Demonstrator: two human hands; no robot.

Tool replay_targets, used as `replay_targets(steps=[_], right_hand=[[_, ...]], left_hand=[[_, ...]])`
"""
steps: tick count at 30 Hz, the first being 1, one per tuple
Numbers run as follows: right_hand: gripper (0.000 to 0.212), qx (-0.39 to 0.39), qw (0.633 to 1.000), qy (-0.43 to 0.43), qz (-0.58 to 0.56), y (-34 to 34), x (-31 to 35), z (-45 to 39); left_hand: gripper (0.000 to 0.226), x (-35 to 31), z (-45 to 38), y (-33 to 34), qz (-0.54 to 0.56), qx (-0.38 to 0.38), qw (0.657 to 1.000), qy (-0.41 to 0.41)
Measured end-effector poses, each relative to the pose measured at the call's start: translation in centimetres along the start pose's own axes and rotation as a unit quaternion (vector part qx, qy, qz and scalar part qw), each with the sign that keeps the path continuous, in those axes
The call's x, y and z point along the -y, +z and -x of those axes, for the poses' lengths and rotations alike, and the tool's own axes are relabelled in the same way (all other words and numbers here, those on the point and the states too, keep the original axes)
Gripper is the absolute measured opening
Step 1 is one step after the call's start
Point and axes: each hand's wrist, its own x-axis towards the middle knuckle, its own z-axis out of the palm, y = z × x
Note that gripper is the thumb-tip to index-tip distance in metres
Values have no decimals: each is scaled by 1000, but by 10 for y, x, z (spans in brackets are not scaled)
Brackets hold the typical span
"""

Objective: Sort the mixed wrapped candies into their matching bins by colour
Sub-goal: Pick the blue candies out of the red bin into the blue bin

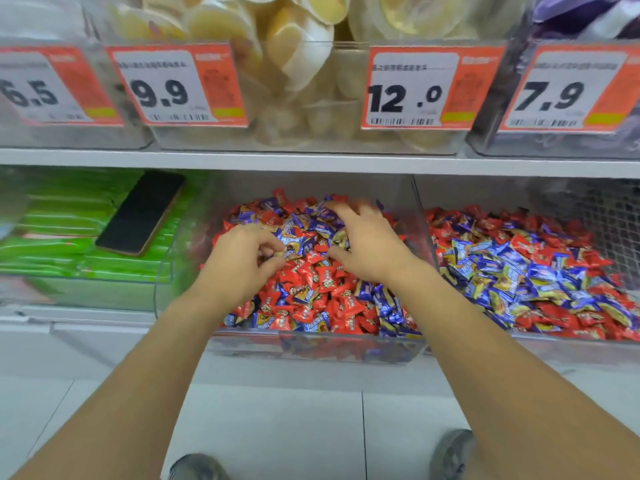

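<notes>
Two bare forearms with no sleeves, left hand (239, 261), right hand (367, 244), grey shoes (450, 455)

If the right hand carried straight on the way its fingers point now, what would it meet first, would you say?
Probably the candies heaped at the back of the middle bin: the right hand reaches forward and down over them, fingers spread. Depth is hard to judge.

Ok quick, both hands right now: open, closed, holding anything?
Left hand: fingers curled, pinching a blue candy in the middle bin.
Right hand: open, fingers spread on the candy pile, holding nothing that shows.
</notes>
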Motion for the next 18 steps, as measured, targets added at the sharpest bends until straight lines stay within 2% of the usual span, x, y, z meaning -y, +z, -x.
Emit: replay_targets(steps=[2,4,8,10,11,14,16,18], right_hand=[[78,59,998,1,14,3,2,-8],[73,70,997,-18,34,7,5,-12],[42,18,998,-9,-63,0,4,-10],[33,-13,995,4,-95,-7,1,-8],[30,-24,995,6,-100,-10,1,-7],[26,-55,995,8,-89,-11,3,-7],[28,-53,996,7,-78,-9,1,-10],[36,4,999,0,-40,-7,0,-10]], left_hand=[[4,10,0,-4,0,-23,1000,-13],[9,18,-1,-5,22,-9,999,-32],[15,10,-5,-1,70,-1,995,-75],[18,1,-10,1,92,-5,994,-64],[22,-3,-12,3,99,18,994,-48],[52,-10,-15,13,46,107,993,-13],[62,-13,-18,20,-22,99,995,-7],[63,-14,-22,22,-38,92,995,-22]])
